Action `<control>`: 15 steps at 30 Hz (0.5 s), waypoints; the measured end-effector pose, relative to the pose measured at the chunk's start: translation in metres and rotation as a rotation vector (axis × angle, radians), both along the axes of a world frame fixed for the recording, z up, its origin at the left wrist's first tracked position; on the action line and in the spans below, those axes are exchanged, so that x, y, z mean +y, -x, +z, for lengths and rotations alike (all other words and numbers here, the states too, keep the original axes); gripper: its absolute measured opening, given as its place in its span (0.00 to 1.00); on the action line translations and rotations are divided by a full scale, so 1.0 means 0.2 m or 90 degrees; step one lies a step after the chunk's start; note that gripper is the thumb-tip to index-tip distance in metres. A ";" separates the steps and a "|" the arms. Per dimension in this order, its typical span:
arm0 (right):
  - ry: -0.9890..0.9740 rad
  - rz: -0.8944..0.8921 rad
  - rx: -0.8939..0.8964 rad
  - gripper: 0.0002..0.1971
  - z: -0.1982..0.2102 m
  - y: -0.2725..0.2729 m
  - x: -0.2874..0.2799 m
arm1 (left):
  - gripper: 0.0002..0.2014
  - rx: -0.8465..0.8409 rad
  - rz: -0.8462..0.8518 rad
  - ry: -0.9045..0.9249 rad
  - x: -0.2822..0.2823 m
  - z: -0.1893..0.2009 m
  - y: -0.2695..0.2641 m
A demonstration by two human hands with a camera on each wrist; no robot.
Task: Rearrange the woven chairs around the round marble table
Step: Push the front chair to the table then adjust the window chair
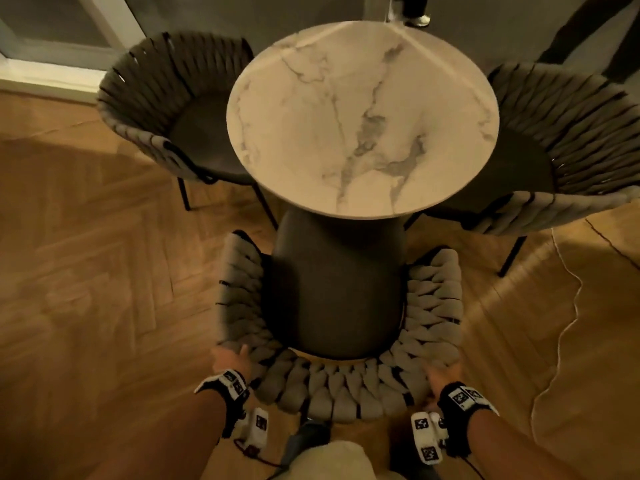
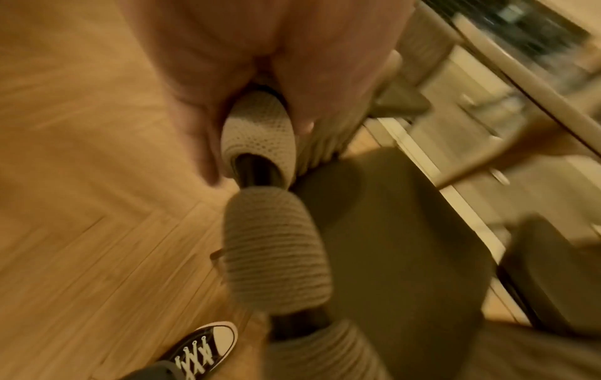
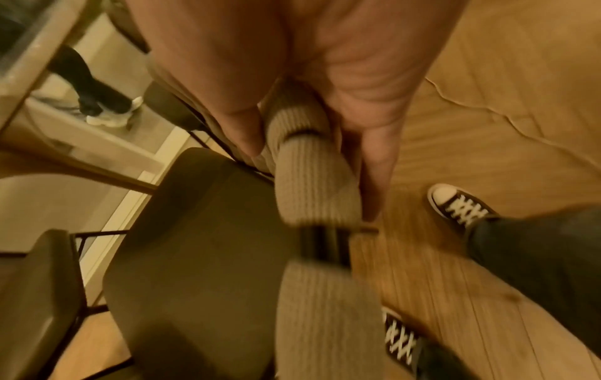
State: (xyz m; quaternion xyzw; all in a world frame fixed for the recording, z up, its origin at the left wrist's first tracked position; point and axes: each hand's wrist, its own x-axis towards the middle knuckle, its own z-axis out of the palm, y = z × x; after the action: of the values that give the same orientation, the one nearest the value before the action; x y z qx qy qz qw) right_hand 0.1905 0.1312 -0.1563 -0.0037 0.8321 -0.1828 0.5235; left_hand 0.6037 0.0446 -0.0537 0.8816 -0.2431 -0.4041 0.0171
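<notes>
- Both hands hold the near chair (image 1: 334, 299) by its woven back rim: our left hand (image 1: 230, 356) at the left corner, our right hand (image 1: 443, 370) at the right, fingers curled round the braid.
- Seat points straight ahead, its front edge tucked under the table (image 1: 363, 116).
- We judge both hands equally near; two more chairs (image 1: 166, 109) flank the table.

A home dining corner: herringbone wood floor (image 1: 86, 271), a round marble tabletop (image 1: 363, 119) ringed by woven chairs (image 1: 166, 98), white-framed glazed door (image 1: 52, 46) at the back.
</notes>
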 end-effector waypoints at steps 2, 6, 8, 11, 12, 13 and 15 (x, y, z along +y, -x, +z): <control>-0.030 -0.048 0.034 0.49 0.14 -0.13 -0.01 | 0.31 0.014 0.052 0.032 0.00 -0.01 -0.03; -0.042 -0.003 0.068 0.36 0.31 -0.25 -0.06 | 0.30 0.025 0.027 0.048 -0.03 0.02 -0.08; -0.017 0.011 0.044 0.33 0.29 -0.27 -0.08 | 0.26 0.016 0.008 0.070 -0.06 0.02 -0.13; 0.061 -0.072 -0.024 0.30 0.23 -0.32 -0.11 | 0.19 0.010 -0.032 0.091 -0.14 0.05 -0.16; 0.073 -0.083 -0.029 0.29 0.22 -0.34 -0.12 | 0.18 0.007 -0.059 0.093 -0.16 0.05 -0.18; 0.077 -0.105 -0.029 0.30 0.22 -0.35 -0.12 | 0.18 -0.005 -0.085 0.097 -0.18 0.04 -0.19; 0.072 -0.124 -0.006 0.32 0.10 -0.30 -0.11 | 0.20 -0.021 -0.129 0.095 -0.20 0.03 -0.21</control>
State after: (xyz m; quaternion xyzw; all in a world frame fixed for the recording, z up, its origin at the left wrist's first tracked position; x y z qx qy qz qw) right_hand 0.2512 0.1086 -0.1369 0.0483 0.8143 -0.2793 0.5065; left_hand 0.6451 0.0047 -0.0471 0.8553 -0.3603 -0.3703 0.0379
